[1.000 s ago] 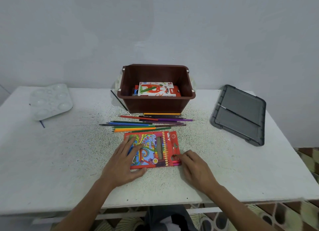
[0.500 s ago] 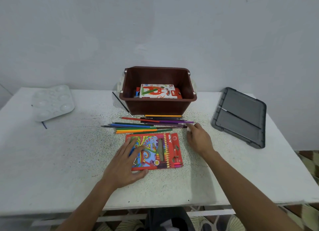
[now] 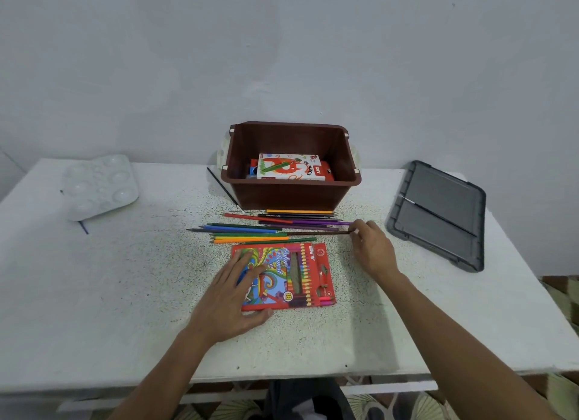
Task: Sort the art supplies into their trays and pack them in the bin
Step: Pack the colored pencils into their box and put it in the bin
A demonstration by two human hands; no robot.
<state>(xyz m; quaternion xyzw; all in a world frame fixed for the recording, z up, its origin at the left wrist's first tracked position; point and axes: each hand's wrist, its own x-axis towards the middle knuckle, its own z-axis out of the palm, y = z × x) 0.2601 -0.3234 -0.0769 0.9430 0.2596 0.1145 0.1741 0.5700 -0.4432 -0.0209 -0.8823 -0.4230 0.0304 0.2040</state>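
left hand (image 3: pixel 232 297): nearest the viewer, well in front of the bin; lies flat with fingers straight and spread, palm and fingers resting on the left half of the pencil box, thumb at the box's near edge.
pencil box (image 3: pixel 294 275): red, flat on the tabletop (image 3: pixel 125 294), in front of the bin, beyond the row of pencils from it; a few pencil ends stick out at its near right corner.
right hand (image 3: pixel 372 250): in front of the bin and off to its right; fingers narrow, thumb and forefinger pinching the right end of the dark pencil.
dark pencil (image 3: pixel 266 231): lies crosswise in front of the bin, among the other pencils, tip pointing left.
loose pencils (image 3: pixel 275 239): a row lying crosswise just in front of the bin, the farthest ones close to its front wall.
bin (image 3: pixel 291 197): brown, uncovered, at the back middle of the tabletop.
oil pastels box (image 3: pixel 291 167): inside the bin, lying flat on top.
thin brush (image 3: pixel 224 186): just left of the bin, slanting along its left wall.
lid (image 3: pixel 445 187): grey, well right of the bin, with a second brush (image 3: pixel 438 216) across it.
palette (image 3: pixel 100 186): white, well left of the bin.
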